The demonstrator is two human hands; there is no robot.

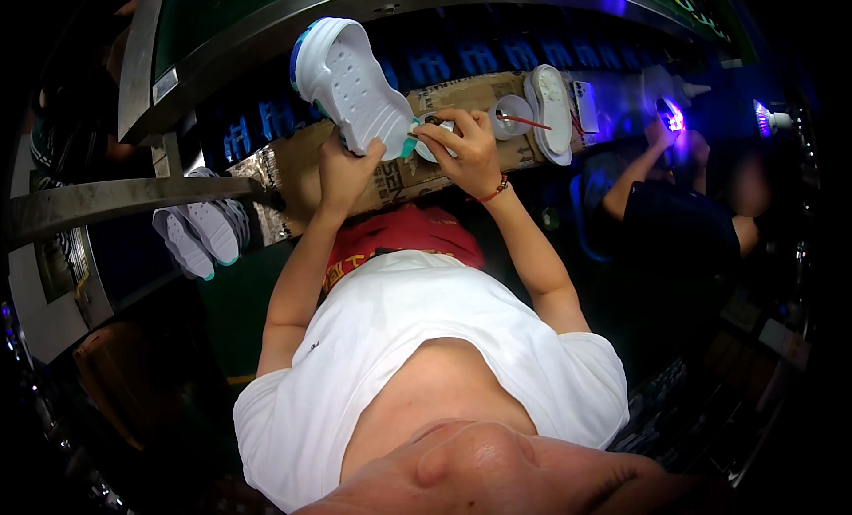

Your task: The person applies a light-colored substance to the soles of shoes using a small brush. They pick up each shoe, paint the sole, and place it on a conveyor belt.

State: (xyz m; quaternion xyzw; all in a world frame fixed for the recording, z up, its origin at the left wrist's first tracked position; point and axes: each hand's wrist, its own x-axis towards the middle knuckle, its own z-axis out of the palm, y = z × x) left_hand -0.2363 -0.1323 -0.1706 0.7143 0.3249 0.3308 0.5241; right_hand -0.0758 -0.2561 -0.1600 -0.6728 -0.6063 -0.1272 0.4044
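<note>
My left hand [346, 173] is closed round one end of a white clog [362, 102], which it holds up and tilted, its perforated inside showing. Blue marks the clog's far rim, and a teal part [409, 147] sits at the near end. There my right hand [469, 153] touches it, fingers pinched together; what small thing they grip, if any, is too small to make out. Partly behind those fingers is a small white round dish [437, 151]. Beside my right hand stands a clear cup [512, 116] with a thin red stick [531, 121] leaning out.
Cardboard [300, 167] covers the bench. White soles [552, 116] and a white phone-like slab [584, 102] lie at its right. More white clogs [201, 231] hang at left, near a metal bar [133, 196]. A co-worker's hand [661, 133] holds something lit purple, near a lamp [778, 120].
</note>
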